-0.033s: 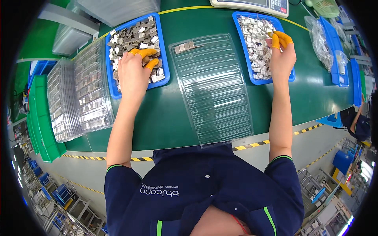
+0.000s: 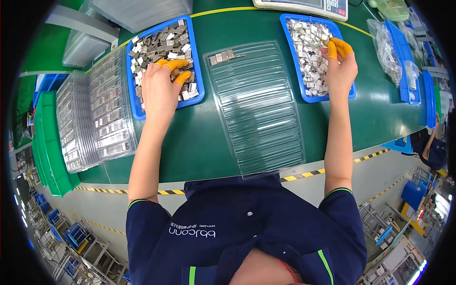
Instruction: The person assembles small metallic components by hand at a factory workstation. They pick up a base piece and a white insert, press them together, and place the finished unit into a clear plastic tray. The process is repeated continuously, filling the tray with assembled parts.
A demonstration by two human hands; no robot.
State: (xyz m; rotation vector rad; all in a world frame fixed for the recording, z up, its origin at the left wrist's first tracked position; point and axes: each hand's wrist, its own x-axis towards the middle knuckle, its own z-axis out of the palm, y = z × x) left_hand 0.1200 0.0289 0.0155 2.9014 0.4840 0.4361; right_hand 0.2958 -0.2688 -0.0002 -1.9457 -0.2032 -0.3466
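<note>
My left hand (image 2: 159, 92) reaches into the left blue tray (image 2: 200, 80), which holds a heap of small grey and silver metal pieces (image 2: 172, 39). Its fingers, some in orange finger cots, are bent down among the pieces; whatever lies between the tips is hidden. At the right blue tray (image 2: 300, 78), my right hand (image 2: 342, 69) has its orange-covered fingers drawn together over small white parts with thin wire legs (image 2: 311, 59). What they pinch is too small to make out. Between the trays lies a clear plastic blister tray (image 2: 259, 109), with a few parts (image 2: 222, 57) in its top slot.
Stacked clear blister trays filled with parts (image 2: 107, 104) stand at the left, beside green bins (image 2: 50, 142). A scale (image 2: 304, 6) sits at the back. Plastic bags (image 2: 384, 52) and a blue bin (image 2: 403, 61) are at the right. Black-and-yellow tape (image 2: 304, 175) shows beyond the table's near edge.
</note>
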